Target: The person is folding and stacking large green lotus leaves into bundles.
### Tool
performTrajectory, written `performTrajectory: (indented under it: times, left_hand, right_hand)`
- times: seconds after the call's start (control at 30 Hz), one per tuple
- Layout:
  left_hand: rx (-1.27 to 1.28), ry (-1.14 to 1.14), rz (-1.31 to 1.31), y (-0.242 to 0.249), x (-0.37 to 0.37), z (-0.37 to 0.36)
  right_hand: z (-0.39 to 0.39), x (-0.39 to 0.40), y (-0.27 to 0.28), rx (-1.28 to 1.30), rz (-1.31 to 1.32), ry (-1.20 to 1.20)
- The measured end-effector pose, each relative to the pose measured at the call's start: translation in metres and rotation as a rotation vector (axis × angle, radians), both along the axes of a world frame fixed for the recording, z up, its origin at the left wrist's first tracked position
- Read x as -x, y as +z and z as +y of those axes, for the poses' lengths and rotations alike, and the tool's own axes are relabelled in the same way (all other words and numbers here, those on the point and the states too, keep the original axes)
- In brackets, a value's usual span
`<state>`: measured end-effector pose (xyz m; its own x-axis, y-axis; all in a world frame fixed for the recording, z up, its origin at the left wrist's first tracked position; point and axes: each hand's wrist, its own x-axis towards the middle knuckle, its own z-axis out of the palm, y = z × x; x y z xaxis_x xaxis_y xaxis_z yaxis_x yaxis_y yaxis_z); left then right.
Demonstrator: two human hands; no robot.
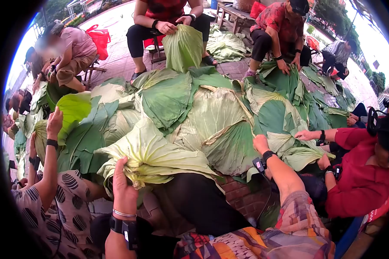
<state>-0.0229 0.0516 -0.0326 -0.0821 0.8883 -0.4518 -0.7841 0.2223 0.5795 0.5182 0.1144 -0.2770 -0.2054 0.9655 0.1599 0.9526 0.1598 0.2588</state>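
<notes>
A pale yellow-green bundle of folded lotus leaves (153,153) lies across my lap, its gathered ribbed base towards me. My left hand (124,187) grips the near left side of this bundle, thumb up and the other fingers partly hidden. Farther out to the right, my right hand (261,144) is closed at the edge of a half-green, half-dry lotus leaf (231,146) on the pile. The fingertips there are small in view, but they appear to pinch that leaf's rim.
A broad pile of lotus leaves (168,97) spreads ahead. Several people sit around it: one opposite holds up a leaf (183,47), another in a red sleeve (354,170) works close on my right, and a person in a patterned top (73,203) sits on my left. Brick paving (246,200) shows below.
</notes>
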Motion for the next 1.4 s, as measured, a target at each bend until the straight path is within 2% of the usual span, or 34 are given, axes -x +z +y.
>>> performTrajectory:
  times: [0.03, 0.1, 0.17, 0.3, 0.43, 0.47, 0.5, 0.57, 0.63, 0.7, 0.73, 0.77, 0.83, 0.87, 0.93, 1.0, 1.03, 1.1, 1.17, 1.2, 1.23, 1.3, 1.33, 1.4]
  left_hand:
    - [-0.002, 0.001, 0.010, -0.002, 0.001, 0.000]
    - [-0.021, 0.002, 0.002, -0.002, 0.000, 0.001]
    - [0.004, -0.005, 0.006, 0.000, -0.001, 0.000]
    - [0.021, 0.031, 0.031, -0.006, -0.003, 0.002]
    - [0.013, 0.074, 0.034, 0.007, -0.010, -0.004]
    - [0.004, 0.079, 0.031, 0.007, -0.010, -0.004]
    - [0.007, 0.106, -0.002, 0.005, -0.011, -0.002]
    - [0.031, 0.128, -0.019, -0.002, -0.009, 0.002]
    - [0.024, 0.127, -0.021, 0.005, -0.010, 0.001]
    - [0.016, 0.129, 0.019, 0.007, -0.011, 0.001]
    - [0.026, 0.151, 0.017, 0.003, -0.009, 0.002]
    - [-0.013, 0.176, 0.036, 0.003, -0.008, 0.000]
    - [-0.209, 0.223, 0.000, -0.025, 0.000, 0.007]
    - [-0.205, 0.296, 0.033, -0.027, 0.000, -0.001]
    - [-0.129, 0.283, 0.029, -0.008, 0.001, 0.001]
    - [-0.048, 0.263, 0.035, 0.001, 0.001, 0.002]
    - [-0.053, 0.263, 0.035, 0.005, 0.000, 0.003]
    - [-0.042, 0.241, 0.048, 0.012, -0.006, 0.001]
    - [-0.108, 0.267, 0.032, 0.001, -0.013, 0.004]
    - [-0.112, 0.224, 0.048, 0.000, -0.016, 0.004]
    - [-0.119, 0.183, 0.064, -0.001, -0.016, 0.005]
    - [-0.082, 0.189, 0.082, 0.000, -0.018, 0.007]
    - [-0.051, 0.218, 0.082, 0.001, -0.018, 0.006]
    - [-0.001, 0.234, 0.100, -0.001, -0.017, 0.003]
  right_hand:
    - [0.007, 0.017, 0.040, -0.007, -0.005, 0.004]
    - [0.027, 0.059, 0.102, 0.141, 1.381, -0.591]
    - [0.051, 0.076, 0.134, 0.173, 1.695, -0.474]
    - [0.081, 0.141, 0.215, 0.157, 1.758, -0.269]
    - [0.096, 0.218, 0.282, 0.165, 1.789, 0.307]
    - [0.072, 0.243, 0.324, 0.228, 1.698, 0.238]
    - [0.079, 0.255, 0.327, 0.249, 1.662, 0.474]
    - [0.061, 0.291, 0.355, 0.180, 1.470, 0.798]
    - [0.018, 0.318, 0.385, 0.342, 1.364, 0.912]
    - [0.006, 0.326, 0.386, 0.190, 0.827, 1.171]
    - [0.002, 0.328, 0.379, 0.155, 0.691, 1.232]
    - [0.003, 0.323, 0.367, 0.157, 0.630, 1.196]
    - [0.016, 0.306, 0.340, 0.209, 0.649, 1.020]
    - [0.028, 0.295, 0.318, 0.230, 0.722, 0.973]
    - [0.050, 0.273, 0.282, 0.249, 0.791, 0.930]
    - [0.057, 0.263, 0.271, 0.498, 0.672, 0.594]
    - [0.057, 0.265, 0.272, 0.494, 0.671, 0.595]
    - [0.052, 0.279, 0.274, 0.248, 0.617, 0.771]
    - [0.037, 0.310, 0.302, 0.647, 0.944, 0.741]
    - [0.030, 0.330, 0.290, 0.986, 1.399, 0.649]
    - [0.026, 0.349, 0.276, 1.148, 1.548, 0.598]
    - [0.020, 0.367, 0.259, 0.917, 1.304, 0.654]
    - [0.024, 0.367, 0.253, 0.923, 1.306, 0.654]
    - [0.036, 0.364, 0.236, 1.074, 1.597, 0.316]
